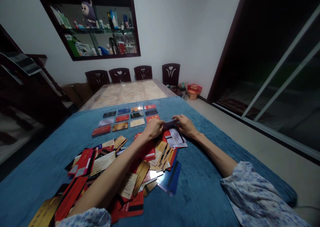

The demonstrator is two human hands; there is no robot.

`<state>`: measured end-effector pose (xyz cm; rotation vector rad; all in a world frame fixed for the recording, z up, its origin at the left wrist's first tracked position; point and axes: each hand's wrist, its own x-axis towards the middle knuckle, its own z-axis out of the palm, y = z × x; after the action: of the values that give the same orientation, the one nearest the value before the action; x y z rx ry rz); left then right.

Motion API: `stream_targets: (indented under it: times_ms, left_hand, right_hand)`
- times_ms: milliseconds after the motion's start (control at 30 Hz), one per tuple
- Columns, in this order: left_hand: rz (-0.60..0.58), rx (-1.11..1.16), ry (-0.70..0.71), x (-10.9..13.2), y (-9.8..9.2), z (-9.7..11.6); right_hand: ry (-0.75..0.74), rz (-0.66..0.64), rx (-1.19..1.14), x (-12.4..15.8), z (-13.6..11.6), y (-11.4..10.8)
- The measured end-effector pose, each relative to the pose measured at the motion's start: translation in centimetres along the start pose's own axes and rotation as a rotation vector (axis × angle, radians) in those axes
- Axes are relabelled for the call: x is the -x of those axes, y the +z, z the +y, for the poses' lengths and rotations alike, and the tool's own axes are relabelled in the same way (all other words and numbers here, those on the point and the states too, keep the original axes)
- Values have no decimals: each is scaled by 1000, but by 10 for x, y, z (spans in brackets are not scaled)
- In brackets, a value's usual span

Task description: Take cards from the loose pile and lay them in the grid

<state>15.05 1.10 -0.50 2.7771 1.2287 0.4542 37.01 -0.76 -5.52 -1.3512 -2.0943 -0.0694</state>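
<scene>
My left hand (154,128) and my right hand (186,125) pinch opposite ends of a dark plastic card (169,124), tilted so that mostly its edge shows. It is just above the near right end of neatly laid-out cards, among them a red card (101,131), a gold card (120,126) and a cream card (137,122). Below my hands spreads a loose, overlapping heap of cards, with a white card (175,137), an orange-tan card (163,156) and a blue card (172,178). My left forearm crosses over the heap and hides part of it.
A blue cloth (200,183) covers the near part of the long table, whose marble-like top (130,90) shows beyond. Several dark chairs (120,75) stand at the far end. An orange bucket (192,94) is on the floor by the wall, below a glass door (275,70).
</scene>
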Motion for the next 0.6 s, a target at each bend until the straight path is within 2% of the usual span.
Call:
stream_targets:
  times_ms: [300,600]
  left_hand:
    - [58,-3,-82,-1,1,-1]
    - [-28,-101,-128,-1,4,0]
  right_hand:
    - [9,-37,74,-1,-4,2]
    - [-14,-134,104,-3,-1,6]
